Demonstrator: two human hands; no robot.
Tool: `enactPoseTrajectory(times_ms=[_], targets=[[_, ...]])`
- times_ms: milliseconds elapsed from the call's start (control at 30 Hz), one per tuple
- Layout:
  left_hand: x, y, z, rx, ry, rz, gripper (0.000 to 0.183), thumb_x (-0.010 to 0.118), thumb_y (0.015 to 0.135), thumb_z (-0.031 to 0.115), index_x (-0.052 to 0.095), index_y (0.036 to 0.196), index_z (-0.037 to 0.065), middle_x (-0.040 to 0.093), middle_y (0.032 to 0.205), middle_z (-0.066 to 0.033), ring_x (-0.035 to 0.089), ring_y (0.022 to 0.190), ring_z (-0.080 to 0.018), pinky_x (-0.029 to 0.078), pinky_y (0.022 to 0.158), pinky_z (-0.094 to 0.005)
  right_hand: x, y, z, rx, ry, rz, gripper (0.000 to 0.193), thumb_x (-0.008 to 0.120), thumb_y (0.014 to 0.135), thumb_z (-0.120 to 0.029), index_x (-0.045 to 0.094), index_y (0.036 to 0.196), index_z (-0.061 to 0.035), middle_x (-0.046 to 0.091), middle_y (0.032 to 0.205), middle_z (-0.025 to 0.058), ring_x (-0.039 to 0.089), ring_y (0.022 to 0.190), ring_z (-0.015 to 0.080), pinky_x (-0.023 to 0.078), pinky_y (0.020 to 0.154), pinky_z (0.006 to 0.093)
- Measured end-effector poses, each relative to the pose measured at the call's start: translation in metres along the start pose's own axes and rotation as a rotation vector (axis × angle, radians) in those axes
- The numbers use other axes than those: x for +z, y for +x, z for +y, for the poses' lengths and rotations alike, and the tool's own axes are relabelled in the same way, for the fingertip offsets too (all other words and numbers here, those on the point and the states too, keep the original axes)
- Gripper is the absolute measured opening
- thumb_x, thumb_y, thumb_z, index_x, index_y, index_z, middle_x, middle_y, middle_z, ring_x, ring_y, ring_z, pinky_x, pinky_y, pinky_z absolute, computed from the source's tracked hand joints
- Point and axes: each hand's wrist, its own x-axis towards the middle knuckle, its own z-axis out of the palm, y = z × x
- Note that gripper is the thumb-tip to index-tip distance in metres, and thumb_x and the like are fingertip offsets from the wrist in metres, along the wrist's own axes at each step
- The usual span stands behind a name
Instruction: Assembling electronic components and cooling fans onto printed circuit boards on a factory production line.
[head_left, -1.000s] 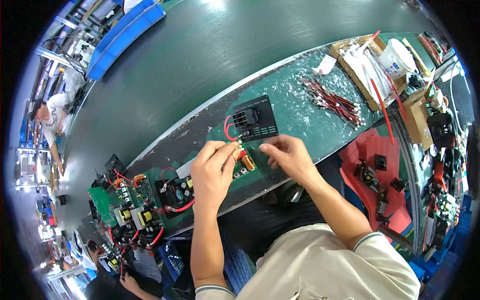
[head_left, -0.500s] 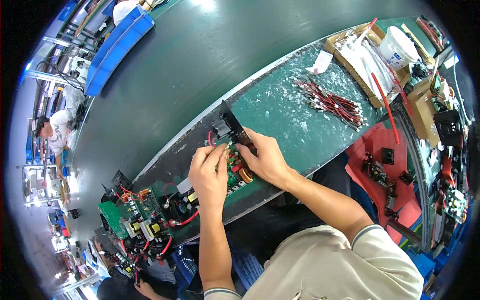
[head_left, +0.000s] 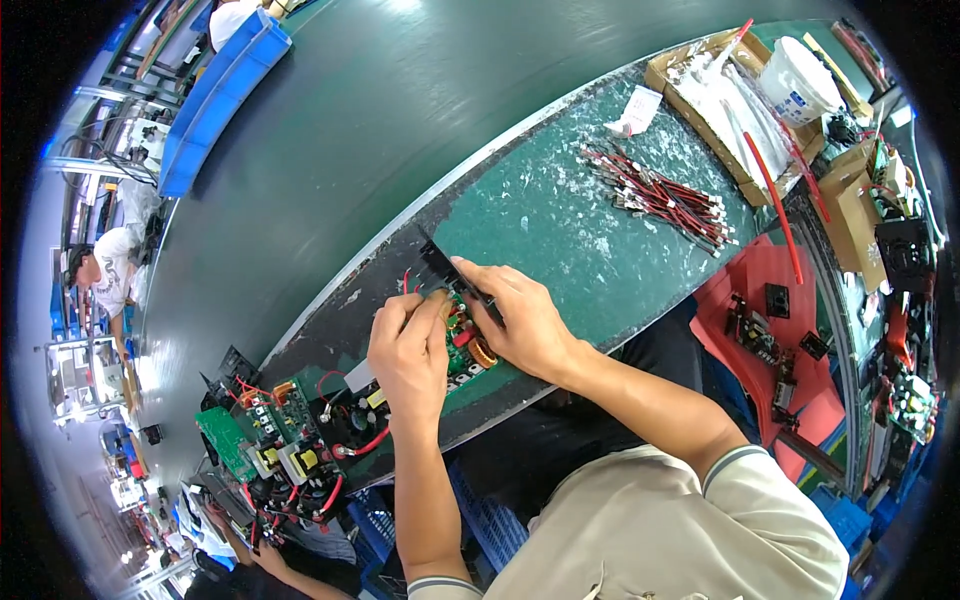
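A green circuit board (head_left: 470,350) with a toroid coil and other parts lies at the bench's near edge. At its far end stands a black end panel (head_left: 440,262), tilted, which my right hand (head_left: 530,325) grips between thumb and fingers. Bent fingers of my left hand (head_left: 408,350) are pinched together beside the panel's inner side, over the end of the board. What they hold is hidden. A red wire (head_left: 406,280) loops up just beyond the left fingertips.
More assembled boards (head_left: 285,430) with red cables sit at the left. Red-and-black wire leads (head_left: 665,200) lie in a pile farther right, near a cardboard tray (head_left: 745,185) and a white bucket (head_left: 800,85). A red sheet (head_left: 745,350) bears black parts. A blue bin (head_left: 220,110) stands far left.
Both hands have shifted slightly left. The black panel has turned and now appears more edge-on, its socket less visible. My left hand's pinch stays closed.
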Motion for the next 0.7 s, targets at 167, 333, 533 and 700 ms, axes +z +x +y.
enactPoseTrajectory(times_ms=[167,333,533,700], targets=[[0.001,-0.002,0.004,0.044,0.023,0.018,0.019,0.068,0.075,-0.001,0.071,0.093,0.004,0.060,0.086,-0.0064,0.059,0.076,-0.0252,0.049,0.067,-0.0364,0.002,-0.008,-0.004,-0.012,-0.061,0.011,0.046,0.062,0.084,0.001,0.054,0.129,0.0001,0.064,0.095,0.0189,0.062,0.086,0.0362,0.051,0.077,0.0409],[-0.004,-0.009,0.002,0.102,0.096,-0.008,0.016,0.067,0.076,0.002,0.070,0.092,0.005,0.060,0.086,-0.0063,0.059,0.078,-0.0257,0.048,0.067,-0.0373,0.010,-0.010,-0.024,0.105,-0.033,0.053,0.034,0.063,0.086,-0.005,0.059,0.119,0.0023,0.064,0.086,0.0210,0.064,0.077,0.0366,0.052,0.070,0.0405],[-0.064,-0.021,-0.005,-0.058,0.086,-0.093,0.054,0.079,0.072,0.021,0.063,0.123,0.008,0.059,0.117,-0.0105,0.056,0.108,-0.0307,0.045,0.091,-0.0411,-0.022,0.000,-0.021,0.325,-0.318,-0.144,0.028,0.071,0.087,-0.021,0.059,0.082,0.0043,0.062,0.070,0.0226,0.063,0.065,0.0388,0.048,0.057,0.0414],[-0.068,-0.073,-0.009,-0.222,0.230,-0.298,0.090,0.085,0.065,0.030,0.045,0.144,0.012,0.037,0.150,-0.0147,0.032,0.139,-0.0399,0.031,0.111,-0.0496,-0.041,-0.036,-0.018,0.215,-0.162,-0.260,0.022,0.074,0.083,-0.016,0.068,0.093,0.0026,0.065,0.079,0.0144,0.061,0.068,0.0322,0.050,0.064,0.0373]])
